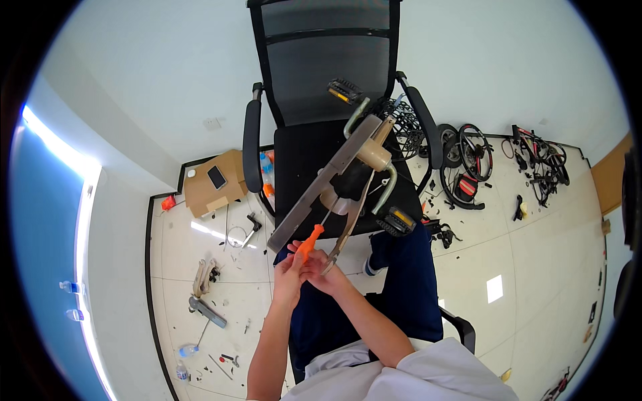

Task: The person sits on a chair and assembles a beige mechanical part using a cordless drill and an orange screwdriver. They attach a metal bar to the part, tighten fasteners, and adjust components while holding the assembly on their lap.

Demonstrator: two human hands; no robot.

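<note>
A screwdriver with an orange handle point(310, 243) points up and away, its shaft reaching into a metal bicycle frame part point(321, 184). My left hand point(288, 277) is closed around the handle's lower end. Close beside it, my right hand point(324, 275) has curled fingers against the same handle, partly hidden by the frame's curved brown arm point(346, 235). The frame part leans at a slant across the black chair seat point(294, 157). It carries a tan bottom-bracket shell point(374, 155), bent crank arms and two black pedals point(396, 222) with yellow reflectors. The screwdriver's tip is hidden.
A cardboard box point(231, 167) with a phone point(217, 177) on it stands left of the chair. Loose tools, bottles and metal parts lie on the left floor. Wheels point(475, 152) and a bicycle frame point(535, 150) rest by the wall at right. Black armrests point(252, 147) flank the seat.
</note>
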